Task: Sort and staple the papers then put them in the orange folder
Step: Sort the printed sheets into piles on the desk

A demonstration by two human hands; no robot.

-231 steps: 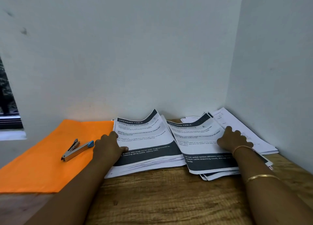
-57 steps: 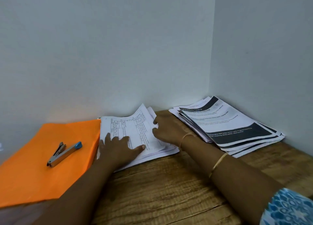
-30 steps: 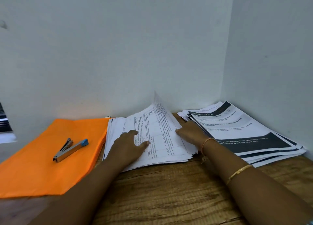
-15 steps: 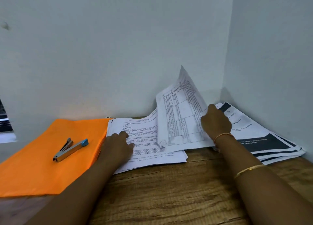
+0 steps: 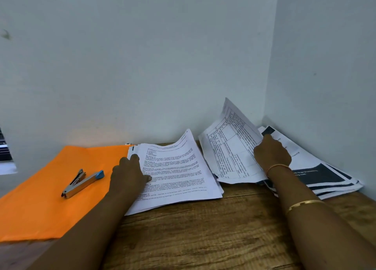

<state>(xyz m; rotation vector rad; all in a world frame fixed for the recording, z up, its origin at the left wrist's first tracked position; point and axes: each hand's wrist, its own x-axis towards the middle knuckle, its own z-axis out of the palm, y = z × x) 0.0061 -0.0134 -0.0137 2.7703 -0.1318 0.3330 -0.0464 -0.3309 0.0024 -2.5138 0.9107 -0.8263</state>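
A stack of text-printed papers lies in the middle of the wooden table. My left hand rests on its left side, thumb on the top page. My right hand holds a table-printed sheet tilted up over the right pile of papers with dark bands in the corner. The orange folder lies flat at the left with a metal stapler, blue at one end, on top of it.
White walls meet in a corner right behind the papers. A window edge shows at the far left. Bare wooden tabletop stretches in front of the piles, between my forearms.
My right hand lifted the table-printed sheet off the middle stack and carried it right, onto the dark-banded pile. My left hand stayed on the middle stack.
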